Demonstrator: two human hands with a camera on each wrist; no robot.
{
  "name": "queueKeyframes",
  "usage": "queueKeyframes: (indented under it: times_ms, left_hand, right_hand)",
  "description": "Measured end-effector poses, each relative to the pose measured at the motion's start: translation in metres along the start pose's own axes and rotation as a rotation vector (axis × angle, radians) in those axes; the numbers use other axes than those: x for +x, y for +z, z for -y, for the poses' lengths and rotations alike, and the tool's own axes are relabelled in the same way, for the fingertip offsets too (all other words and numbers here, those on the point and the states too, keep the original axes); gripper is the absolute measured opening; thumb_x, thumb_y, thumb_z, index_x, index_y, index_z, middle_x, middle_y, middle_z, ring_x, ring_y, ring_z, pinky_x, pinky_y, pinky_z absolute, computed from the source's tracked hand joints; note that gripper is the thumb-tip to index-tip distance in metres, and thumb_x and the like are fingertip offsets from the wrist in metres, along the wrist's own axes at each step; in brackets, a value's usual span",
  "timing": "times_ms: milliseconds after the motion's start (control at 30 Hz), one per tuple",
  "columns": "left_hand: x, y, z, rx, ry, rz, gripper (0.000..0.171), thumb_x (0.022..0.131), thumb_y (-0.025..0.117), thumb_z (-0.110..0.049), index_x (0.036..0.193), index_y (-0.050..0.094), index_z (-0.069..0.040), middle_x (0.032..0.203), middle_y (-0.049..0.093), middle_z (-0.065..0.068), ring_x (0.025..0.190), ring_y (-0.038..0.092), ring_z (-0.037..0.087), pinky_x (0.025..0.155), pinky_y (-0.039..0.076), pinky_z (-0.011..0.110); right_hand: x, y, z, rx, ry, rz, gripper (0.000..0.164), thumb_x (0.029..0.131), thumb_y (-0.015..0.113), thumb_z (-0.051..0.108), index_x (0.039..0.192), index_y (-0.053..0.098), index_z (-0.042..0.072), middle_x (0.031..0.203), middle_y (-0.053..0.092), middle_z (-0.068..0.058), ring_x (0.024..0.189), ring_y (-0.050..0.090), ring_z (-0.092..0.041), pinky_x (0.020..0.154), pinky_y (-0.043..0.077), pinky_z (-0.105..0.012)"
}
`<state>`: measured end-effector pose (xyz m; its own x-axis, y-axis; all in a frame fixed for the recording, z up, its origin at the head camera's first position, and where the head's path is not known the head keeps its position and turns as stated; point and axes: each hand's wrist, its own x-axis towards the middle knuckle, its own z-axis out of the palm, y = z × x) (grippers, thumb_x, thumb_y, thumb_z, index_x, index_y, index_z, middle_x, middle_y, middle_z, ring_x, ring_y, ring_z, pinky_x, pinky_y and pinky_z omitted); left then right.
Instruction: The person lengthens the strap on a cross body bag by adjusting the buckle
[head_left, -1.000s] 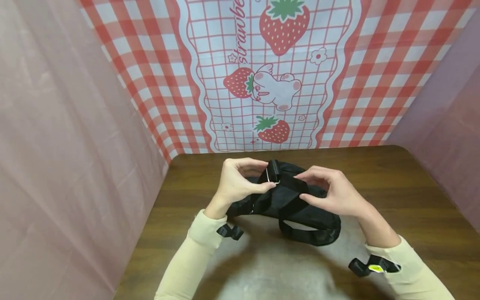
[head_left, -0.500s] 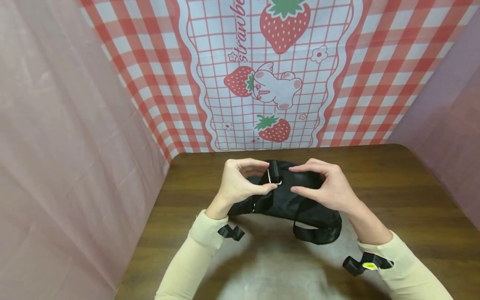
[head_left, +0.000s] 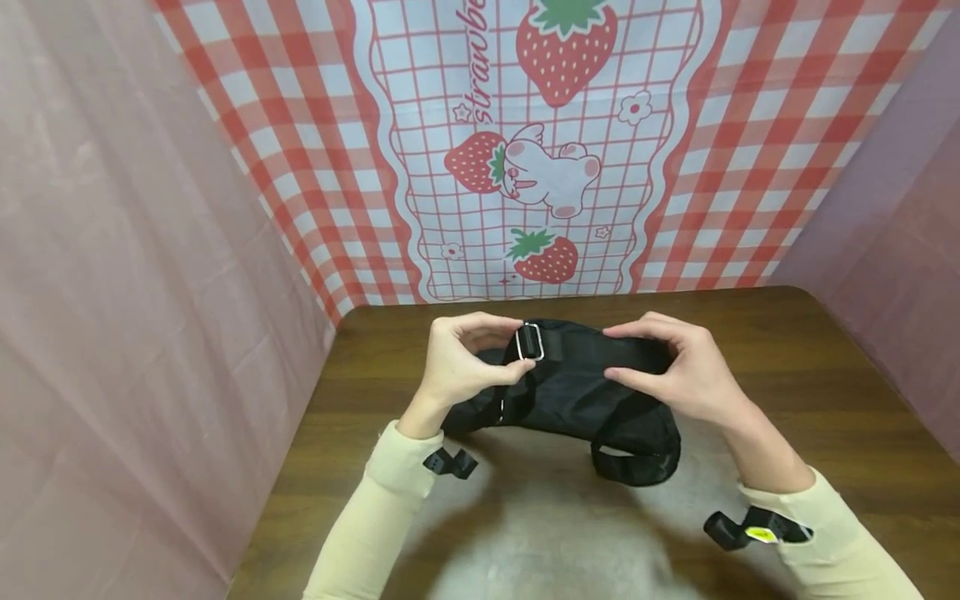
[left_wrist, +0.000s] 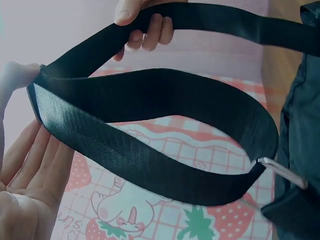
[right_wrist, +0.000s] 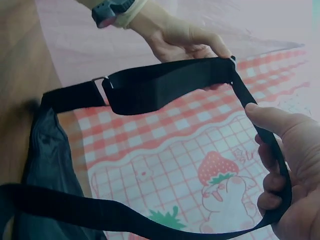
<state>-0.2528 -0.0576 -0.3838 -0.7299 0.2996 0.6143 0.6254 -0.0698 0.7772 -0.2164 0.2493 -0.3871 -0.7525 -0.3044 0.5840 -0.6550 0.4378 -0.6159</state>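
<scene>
A black fabric bag (head_left: 570, 404) lies on the table with its webbing strap (left_wrist: 220, 92) raised above it. My left hand (head_left: 459, 362) pinches the silver slider buckle (head_left: 542, 342) on that strap between thumb and fingers. To the right, my right hand (head_left: 688, 367) holds a single run of the strap, thumb against curled fingers, as the right wrist view shows. Between the slider and a metal ring (right_wrist: 101, 90) near the bag, the strap forms a doubled loop, seen in both wrist views. Another strap end (head_left: 618, 467) loops out at the bag's front right.
The bag rests on a brown wooden table (head_left: 757, 350) with a greyish area (head_left: 555, 533) in front. A checked strawberry cloth (head_left: 555, 150) hangs behind. Pink curtain (head_left: 150, 292) closes the left side, a mauve one (head_left: 892, 233) the right.
My right hand first shifted left towards the buckle, then back right along the strap, widening the gap. My left hand has moved slightly left, and the buckle now faces up more.
</scene>
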Motion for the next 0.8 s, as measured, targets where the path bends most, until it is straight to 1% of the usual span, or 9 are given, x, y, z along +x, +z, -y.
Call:
queueKeyframes:
  times_ms: [167, 300, 400, 467, 567, 633, 700, 733, 800]
  left_hand:
    - [0.002, 0.000, 0.006, 0.090, 0.047, 0.059, 0.039, 0.068, 0.094, 0.004, 0.105, 0.082, 0.004, 0.101, 0.080, 0.020, 0.089, 0.078, 0.016, 0.081, 0.069, 0.036]
    - [0.002, 0.003, 0.010, 0.299, 0.074, 0.153, 0.035, 0.069, 0.095, -0.011, 0.101, 0.084, -0.006, 0.094, 0.080, 0.008, 0.082, 0.074, 0.012, 0.074, 0.066, 0.024]
    - [-0.003, 0.005, 0.011, 0.442, 0.029, 0.293, 0.038, 0.069, 0.096, -0.024, 0.103, 0.082, -0.012, 0.088, 0.079, 0.000, 0.071, 0.067, 0.006, 0.067, 0.058, 0.019]
    - [-0.007, 0.002, 0.012, 0.518, -0.031, 0.430, 0.045, 0.071, 0.097, -0.032, 0.108, 0.078, -0.015, 0.086, 0.076, -0.004, 0.069, 0.063, 0.003, 0.067, 0.055, 0.017]
    - [-0.014, -0.013, 0.016, 0.608, -0.133, 0.650, 0.036, 0.076, 0.094, -0.036, 0.100, 0.076, -0.017, 0.079, 0.072, -0.009, 0.066, 0.057, 0.000, 0.065, 0.051, 0.018]
    - [-0.012, -0.029, 0.020, 0.666, -0.186, 0.720, 0.025, 0.080, 0.090, -0.035, 0.092, 0.076, -0.018, 0.072, 0.067, -0.010, 0.062, 0.052, 0.001, 0.062, 0.048, 0.019]
    - [-0.004, -0.046, 0.024, 0.694, -0.235, 0.693, 0.016, 0.085, 0.085, -0.029, 0.084, 0.076, -0.016, 0.067, 0.064, -0.008, 0.058, 0.048, 0.003, 0.058, 0.045, 0.020]
    - [0.003, -0.054, 0.025, 0.702, -0.242, 0.634, 0.018, 0.088, 0.083, -0.028, 0.081, 0.074, -0.013, 0.063, 0.061, -0.004, 0.054, 0.045, 0.004, 0.056, 0.042, 0.020]
    - [0.021, -0.067, 0.026, 0.687, -0.226, 0.462, 0.016, 0.091, 0.082, -0.023, 0.090, 0.076, -0.008, 0.067, 0.063, 0.001, 0.053, 0.045, 0.007, 0.055, 0.041, 0.021]
  right_hand:
    - [0.002, -0.020, -0.003, -0.240, -0.060, 0.021, 0.047, 0.071, 0.100, 0.014, 0.114, 0.082, 0.024, 0.097, 0.076, 0.013, 0.076, 0.063, 0.000, 0.068, 0.049, -0.013]
    - [0.006, -0.046, -0.007, -0.383, -0.061, 0.098, 0.029, 0.073, 0.099, 0.022, 0.086, 0.076, 0.030, 0.072, 0.064, 0.020, 0.059, 0.048, 0.004, 0.056, 0.039, -0.015]
    - [0.003, -0.064, -0.011, -0.419, -0.032, 0.196, 0.041, 0.077, 0.097, 0.024, 0.071, 0.059, 0.037, 0.060, 0.039, 0.024, 0.051, 0.029, 0.007, 0.049, 0.029, -0.018]
    - [-0.002, -0.074, -0.015, -0.434, -0.021, 0.230, 0.050, 0.079, 0.096, 0.024, 0.066, 0.049, 0.037, 0.060, 0.029, 0.023, 0.051, 0.022, 0.008, 0.047, 0.025, -0.019]
    - [-0.006, -0.087, -0.024, -0.474, -0.022, 0.209, 0.058, 0.078, 0.096, 0.023, 0.063, 0.042, 0.036, 0.059, 0.024, 0.024, 0.052, 0.018, 0.009, 0.047, 0.024, -0.019]
    - [-0.002, -0.098, -0.031, -0.526, -0.034, 0.159, 0.058, 0.077, 0.096, 0.022, 0.061, 0.041, 0.035, 0.058, 0.025, 0.023, 0.051, 0.018, 0.010, 0.047, 0.022, -0.019]
    - [0.010, -0.111, -0.037, -0.594, -0.058, 0.097, 0.053, 0.079, 0.093, 0.025, 0.060, 0.044, 0.032, 0.055, 0.029, 0.020, 0.051, 0.018, 0.010, 0.048, 0.022, -0.020]
    - [0.018, -0.118, -0.039, -0.628, -0.081, 0.056, 0.048, 0.081, 0.090, 0.028, 0.059, 0.048, 0.029, 0.053, 0.033, 0.017, 0.051, 0.019, 0.011, 0.048, 0.022, -0.021]
    - [0.040, -0.130, -0.038, -0.696, -0.135, -0.064, 0.045, 0.089, 0.081, 0.040, 0.059, 0.054, 0.020, 0.048, 0.041, 0.008, 0.052, 0.019, 0.013, 0.050, 0.021, -0.019]
